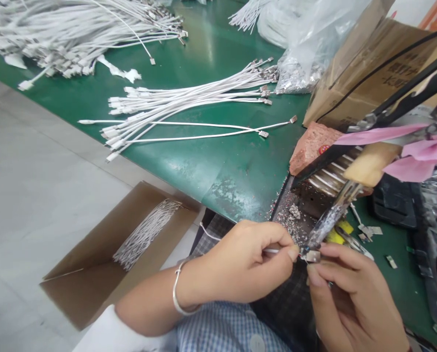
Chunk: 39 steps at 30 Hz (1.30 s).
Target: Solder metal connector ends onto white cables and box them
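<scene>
My left hand (251,261) is closed in a pinch on a thin white cable (271,251), close to its stripped end; its tail shows behind my wrist. Between the thumb and fingers of my right hand (354,288) sits a small metal USB plug (313,255), held against the cable's end. The tip of a soldering iron (328,222) comes down right at this joint. Whether the wires are joined to the plug is too small to tell. Solder bits (294,212) litter the dark tray just beyond my hands.
White cables with plugs (189,105) lie on the green table (233,181), with a larger heap (57,34) behind. A cardboard box (90,283) holding cables stands lower left. A brick (314,144), a carton (365,78) and a plastic bag (302,49) crowd the right side.
</scene>
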{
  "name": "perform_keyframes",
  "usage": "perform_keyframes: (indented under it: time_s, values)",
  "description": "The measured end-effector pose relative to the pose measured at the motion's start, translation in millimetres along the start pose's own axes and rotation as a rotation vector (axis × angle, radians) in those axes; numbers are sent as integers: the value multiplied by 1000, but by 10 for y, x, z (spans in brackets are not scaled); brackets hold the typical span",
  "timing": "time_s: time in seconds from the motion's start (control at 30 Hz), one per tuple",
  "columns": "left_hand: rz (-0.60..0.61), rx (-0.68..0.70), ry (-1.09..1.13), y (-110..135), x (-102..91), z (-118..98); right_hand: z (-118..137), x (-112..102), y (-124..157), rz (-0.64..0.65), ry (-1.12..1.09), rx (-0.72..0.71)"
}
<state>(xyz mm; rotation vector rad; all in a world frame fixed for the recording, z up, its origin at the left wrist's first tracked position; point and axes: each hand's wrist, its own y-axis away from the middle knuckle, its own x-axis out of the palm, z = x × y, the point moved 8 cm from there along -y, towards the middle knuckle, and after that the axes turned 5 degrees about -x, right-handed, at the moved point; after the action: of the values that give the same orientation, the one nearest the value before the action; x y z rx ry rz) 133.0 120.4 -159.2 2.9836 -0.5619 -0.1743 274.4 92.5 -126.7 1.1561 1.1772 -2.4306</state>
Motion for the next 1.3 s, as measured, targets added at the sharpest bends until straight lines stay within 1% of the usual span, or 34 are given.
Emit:
perform_keyframes:
  time_s: [0.27,0.43,0.57,0.73,0.93,1.03,1.3]
  values:
    - [-11,11,0,-7,-2,-9,-26,-23,-8,9,-9,-20]
    - [-12,-3,-13,9,-13,-2,-34,-11,27,-29,-4,57]
    - [-15,-12,-42,20,-10,28,-15,19,58,-17,-23,61]
    - [-19,27,-58,16,-6,10,-14,10,51,-14,-25,46]
    - [-35,60,-85,20,-13,-47,3,12,-25,-75,-29,64]
    - [-43,75,-92,19,-17,-66,10,10,-39,-81,-25,64]
    - [-46,78,-86,27,-15,-62,-10,-7,18,-29,-30,50]
